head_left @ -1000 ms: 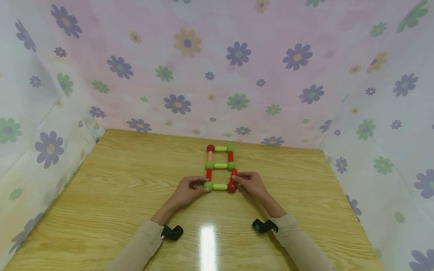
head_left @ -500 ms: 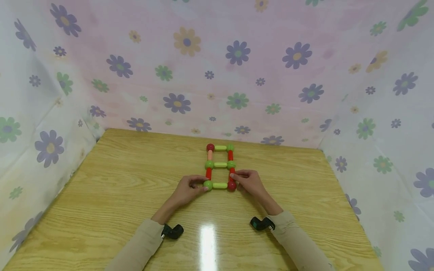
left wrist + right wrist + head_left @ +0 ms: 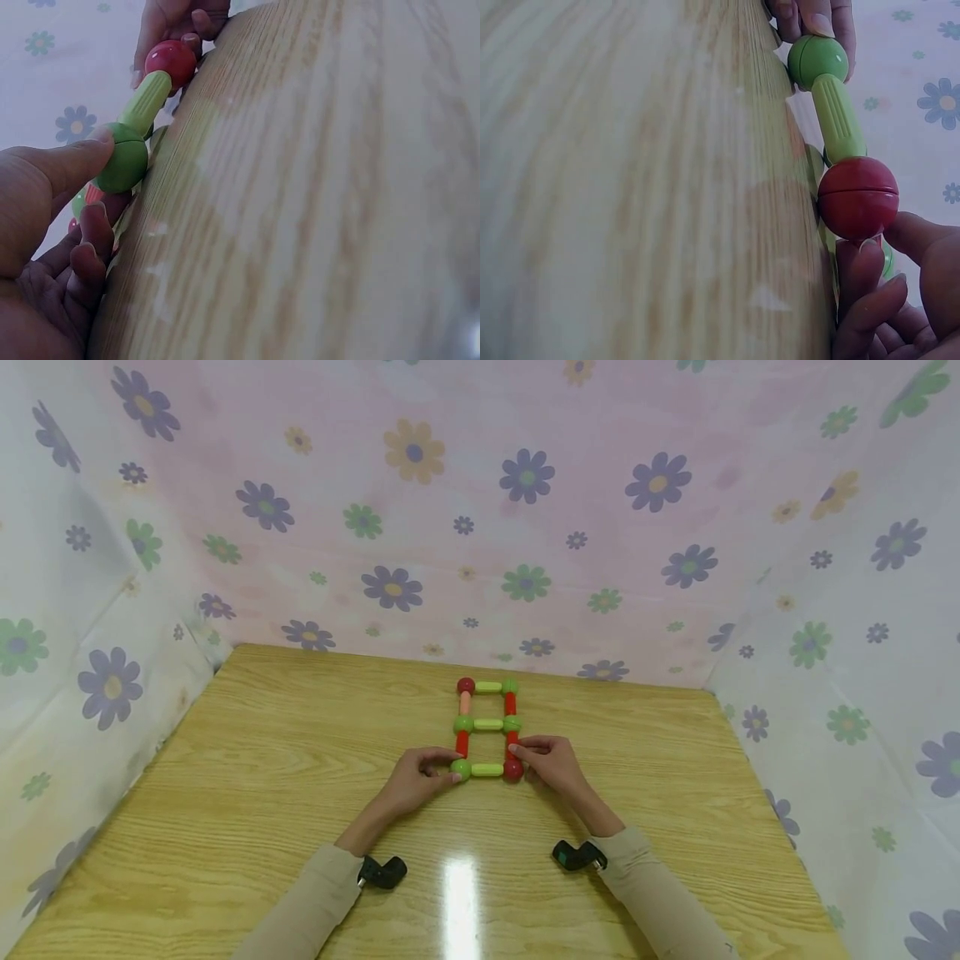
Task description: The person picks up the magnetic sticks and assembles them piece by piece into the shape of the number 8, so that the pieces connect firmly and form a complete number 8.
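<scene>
A ladder-shaped frame of rods and balls lies flat on the wooden table in the head view. My left hand (image 3: 414,782) pinches the green ball (image 3: 461,769) at its near left corner, thumb on the ball's near side, fingertips by the red rod (image 3: 462,744) above it. On the other side my right hand (image 3: 553,764) pinches the near right red rod (image 3: 513,743), just beyond the dark red ball (image 3: 513,770). Between these two balls runs a light green rod (image 3: 146,103). In the right wrist view the dark red ball (image 3: 859,198) partly hides the pinched rod.
Beyond the hands, the frame continues with a middle light green rod (image 3: 488,725), a pink rod (image 3: 465,704) and a far dark red ball (image 3: 466,687). Flowered cloth (image 3: 480,527) surrounds the wooden table (image 3: 300,735) at the back and sides.
My right hand has shifted slightly left and away, bringing the pinched red rod's far end in line with the middle right green ball. My left hand stays at the corner ball.
</scene>
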`<state>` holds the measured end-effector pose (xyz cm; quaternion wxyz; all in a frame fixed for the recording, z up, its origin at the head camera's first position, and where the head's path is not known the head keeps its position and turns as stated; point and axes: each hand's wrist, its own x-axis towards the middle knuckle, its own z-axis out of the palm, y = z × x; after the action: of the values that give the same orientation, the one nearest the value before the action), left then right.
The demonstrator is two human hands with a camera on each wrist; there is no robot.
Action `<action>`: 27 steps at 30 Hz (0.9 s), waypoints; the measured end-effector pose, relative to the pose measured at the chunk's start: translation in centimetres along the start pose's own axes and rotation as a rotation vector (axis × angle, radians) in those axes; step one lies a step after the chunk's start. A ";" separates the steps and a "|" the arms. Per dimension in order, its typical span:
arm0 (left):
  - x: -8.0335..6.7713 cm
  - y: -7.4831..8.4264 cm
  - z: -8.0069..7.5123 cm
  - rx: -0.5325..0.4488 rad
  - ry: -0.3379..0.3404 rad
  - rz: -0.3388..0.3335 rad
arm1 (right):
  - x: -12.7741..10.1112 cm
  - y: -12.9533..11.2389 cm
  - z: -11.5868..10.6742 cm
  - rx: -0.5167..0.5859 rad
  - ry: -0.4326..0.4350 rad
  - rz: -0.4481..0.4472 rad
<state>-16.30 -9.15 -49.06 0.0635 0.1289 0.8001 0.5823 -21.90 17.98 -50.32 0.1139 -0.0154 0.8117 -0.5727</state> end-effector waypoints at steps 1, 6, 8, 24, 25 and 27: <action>0.2 -0.5 0.1 0.002 0.002 0.000 | 0.0 -0.1 0.0 0.004 0.000 0.005; 0.7 -2.4 0.3 0.001 0.011 -0.004 | -0.6 -1.2 0.0 0.032 -0.018 0.027; 0.8 -2.6 0.3 -0.012 0.010 -0.006 | -1.1 -2.1 0.0 0.031 -0.025 0.032; 0.9 -2.7 0.2 -0.035 0.027 0.004 | -0.4 -0.5 0.4 0.002 0.039 0.027; 0.9 -2.7 0.2 -0.033 0.025 0.005 | -0.4 -0.5 0.4 0.001 0.042 0.025; 0.9 -2.7 0.2 -0.024 0.022 0.000 | -0.6 -0.5 0.4 -0.004 0.043 0.023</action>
<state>-17.43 -9.52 -51.67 0.0560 0.1218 0.7937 0.5934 -21.33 17.47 -49.86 0.1030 0.0059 0.8153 -0.5698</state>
